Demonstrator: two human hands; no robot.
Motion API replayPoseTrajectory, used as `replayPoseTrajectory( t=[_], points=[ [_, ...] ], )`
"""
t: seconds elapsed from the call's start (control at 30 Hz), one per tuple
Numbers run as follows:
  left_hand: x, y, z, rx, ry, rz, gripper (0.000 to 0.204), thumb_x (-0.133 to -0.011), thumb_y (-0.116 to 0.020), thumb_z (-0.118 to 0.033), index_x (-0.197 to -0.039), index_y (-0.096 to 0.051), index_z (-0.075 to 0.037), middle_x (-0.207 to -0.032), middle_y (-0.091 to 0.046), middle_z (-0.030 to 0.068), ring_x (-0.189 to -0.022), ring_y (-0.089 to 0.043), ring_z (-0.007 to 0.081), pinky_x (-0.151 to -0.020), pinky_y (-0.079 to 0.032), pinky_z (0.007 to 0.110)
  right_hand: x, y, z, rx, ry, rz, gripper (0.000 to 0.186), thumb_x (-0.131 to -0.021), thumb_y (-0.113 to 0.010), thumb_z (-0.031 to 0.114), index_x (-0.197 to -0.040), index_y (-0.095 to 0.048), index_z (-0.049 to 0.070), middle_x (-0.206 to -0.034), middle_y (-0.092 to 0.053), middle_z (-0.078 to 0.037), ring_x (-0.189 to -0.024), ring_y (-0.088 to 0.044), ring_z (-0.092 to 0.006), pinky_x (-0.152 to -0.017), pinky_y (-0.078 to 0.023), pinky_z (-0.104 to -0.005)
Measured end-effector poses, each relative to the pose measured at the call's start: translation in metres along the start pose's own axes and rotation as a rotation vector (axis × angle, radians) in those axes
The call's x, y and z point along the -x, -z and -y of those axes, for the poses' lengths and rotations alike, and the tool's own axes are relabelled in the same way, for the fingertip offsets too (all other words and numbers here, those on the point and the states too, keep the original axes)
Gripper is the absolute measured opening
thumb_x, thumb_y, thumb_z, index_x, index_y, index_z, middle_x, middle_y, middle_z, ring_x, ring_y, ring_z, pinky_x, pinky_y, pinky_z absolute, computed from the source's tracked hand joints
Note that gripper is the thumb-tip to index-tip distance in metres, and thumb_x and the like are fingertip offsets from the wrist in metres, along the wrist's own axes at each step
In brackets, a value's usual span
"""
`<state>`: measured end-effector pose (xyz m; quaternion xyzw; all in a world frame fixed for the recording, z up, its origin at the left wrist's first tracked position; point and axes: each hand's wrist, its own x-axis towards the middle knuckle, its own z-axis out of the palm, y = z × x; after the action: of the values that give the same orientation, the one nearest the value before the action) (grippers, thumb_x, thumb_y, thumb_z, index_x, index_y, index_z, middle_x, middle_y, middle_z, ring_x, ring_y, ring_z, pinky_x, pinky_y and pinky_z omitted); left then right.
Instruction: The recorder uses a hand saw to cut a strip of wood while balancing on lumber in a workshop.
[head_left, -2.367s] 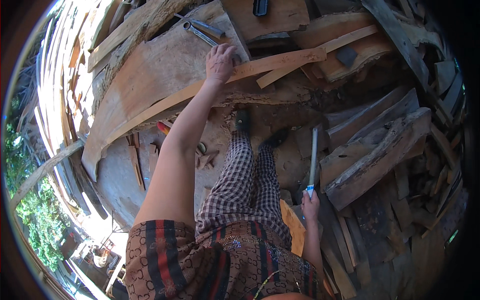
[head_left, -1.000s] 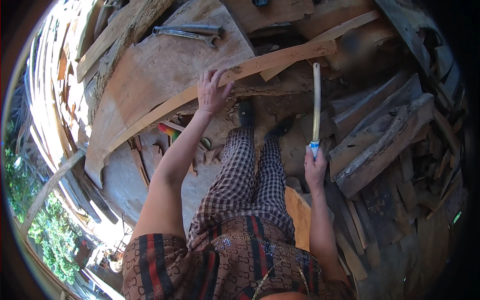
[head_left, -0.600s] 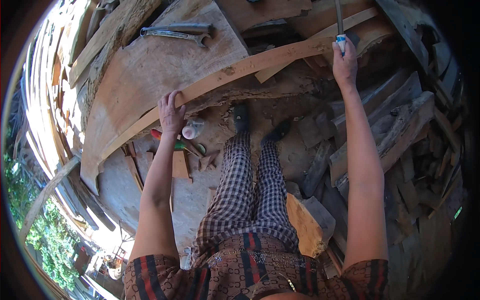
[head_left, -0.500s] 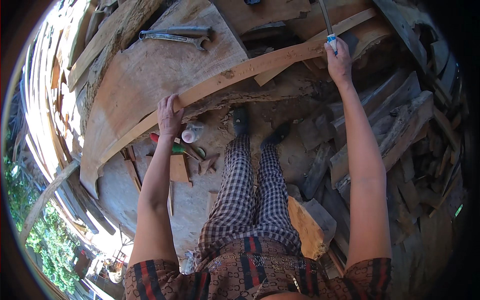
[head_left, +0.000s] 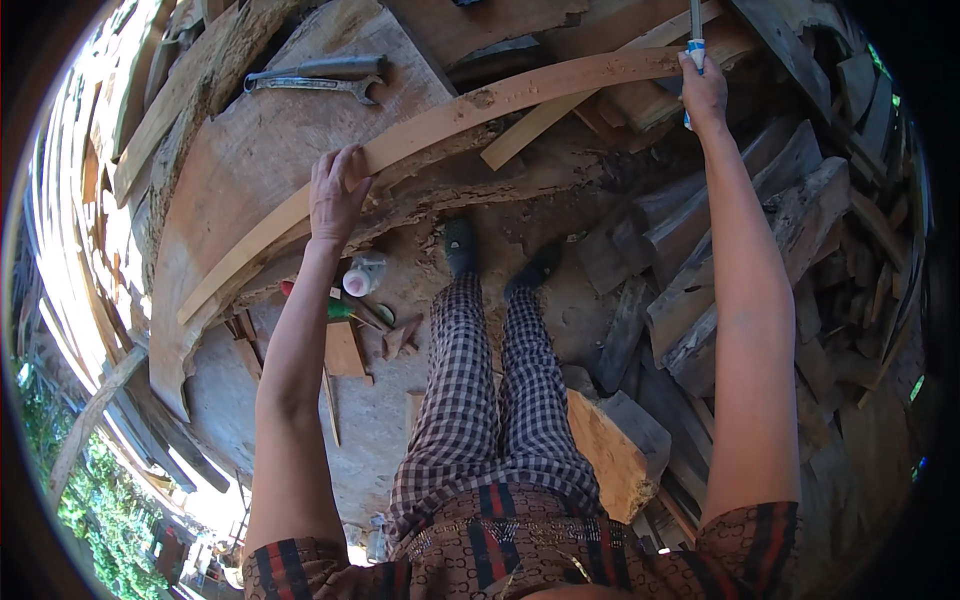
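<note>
Spanning the strip (head_left: 440,125) along the near edge of the slab (head_left: 270,140) with loose left hand (head_left: 335,203) and, at its right end, right hand (head_left: 705,97) clasped round a tool (head_left: 696,49).

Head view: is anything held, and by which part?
Right hand: narrow tool, by its blue-and-white handle. Left hand: at the wooden strip, hold unclear.

There are 2 metal tools (head_left: 318,84), 2 shoes (head_left: 460,247), 1 container (head_left: 356,283) and 1 blue-and-white handle (head_left: 696,49).
</note>
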<state>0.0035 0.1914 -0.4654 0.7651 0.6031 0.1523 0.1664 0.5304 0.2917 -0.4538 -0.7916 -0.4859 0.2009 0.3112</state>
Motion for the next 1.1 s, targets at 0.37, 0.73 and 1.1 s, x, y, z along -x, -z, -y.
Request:
replayPoseTrajectory(
  t=[0.37, 0.73, 1.1],
  points=[
    [-0.016, 0.007, -0.016, 0.111, -0.115, 0.019, 0.021, -0.089, -0.060, -0.015, -0.108, -0.062, -0.006, -0.101, -0.060, 0.0110, -0.096, -0.057, 0.0306, -0.084, -0.046, 0.038, 0.004, 0.031, -0.007, -0.130, -0.061, -0.050, 0.032, -0.089, -0.060, 0.035, -0.093, -0.065, 0.004, -0.075, -0.062, -0.012, -0.074, -0.061, -0.0238, -0.071, -0.046, -0.0362],
    [-0.038, 0.005, -0.017, -0.082, -0.023, -0.161, 0.012, -0.080, -0.069, -0.015, -0.092, -0.067, -0.012, -0.096, -0.058, 0.0099, -0.096, -0.054, 0.0296, -0.084, -0.044, 0.039, 0.078, 0.028, 0.003, -0.372, 0.055, -0.113, 0.029, -0.091, -0.060, 0.029, -0.107, -0.065, 0.006, -0.082, -0.065, -0.009, -0.072, -0.062, -0.0162, -0.068, -0.047, -0.0296],
    [-0.137, -0.084, -0.237, 0.295, -0.358, -0.285, 0.017, -0.083, -0.064, -0.014, -0.100, -0.065, -0.012, -0.100, -0.061, 0.0079, -0.100, -0.055, 0.0287, -0.087, -0.043, 0.040, 0.402, 0.080, -0.028, -0.414, -0.648, 0.123, 0.027, -0.096, -0.054, 0.020, -0.113, -0.060, 0.001, -0.089, -0.062, -0.006, -0.069, -0.060, -0.0114, -0.064, -0.048, -0.0270]
  ],
)
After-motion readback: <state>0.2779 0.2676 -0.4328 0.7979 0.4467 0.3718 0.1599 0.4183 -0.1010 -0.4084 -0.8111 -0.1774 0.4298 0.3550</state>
